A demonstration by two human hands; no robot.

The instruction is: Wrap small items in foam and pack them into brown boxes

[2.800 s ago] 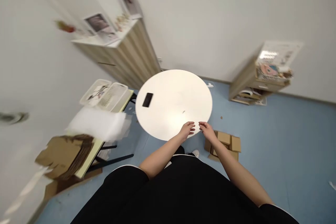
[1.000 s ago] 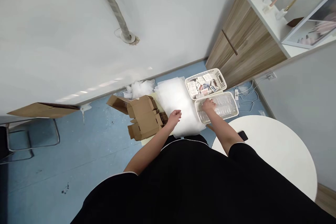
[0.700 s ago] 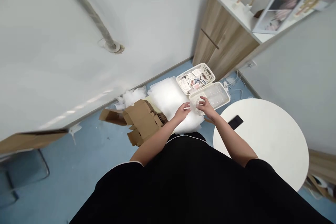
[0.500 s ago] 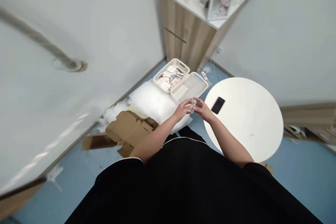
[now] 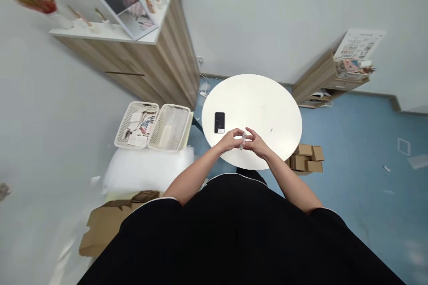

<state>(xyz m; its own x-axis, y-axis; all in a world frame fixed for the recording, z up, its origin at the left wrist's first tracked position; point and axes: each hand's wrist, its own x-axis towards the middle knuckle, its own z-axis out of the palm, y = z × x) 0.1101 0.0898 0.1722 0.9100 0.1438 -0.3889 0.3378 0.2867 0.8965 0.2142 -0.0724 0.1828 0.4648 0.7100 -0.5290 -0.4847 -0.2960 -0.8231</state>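
Between my two hands is a small clear, narrow object (image 5: 242, 140), see-through like plastic; its exact kind is too small to make out. My left hand (image 5: 230, 140) grips it from the left with curled fingers. From the other side my right hand (image 5: 257, 143) holds it too, thumb and fingers bent round it. Both hands are above the near edge of a round white table (image 5: 254, 98). A black phone (image 5: 220, 122) lies on that table, a little beyond my left hand. Right of it rests a tiny dark bit (image 5: 271, 131).
Two white baskets (image 5: 169, 127) stand at left, the farther one filled with small packets. White wrapping (image 5: 147, 169) and an opened cardboard box (image 5: 103, 229) lie nearer. A wooden cabinet (image 5: 180, 53) rises behind. Small cartons (image 5: 306, 158) and a low shelf (image 5: 317, 78) are at right.
My view and body have turned right, so the table is now in front of me and beneath my hands. The baskets have shifted left in view. Both hands still hold the clear object.
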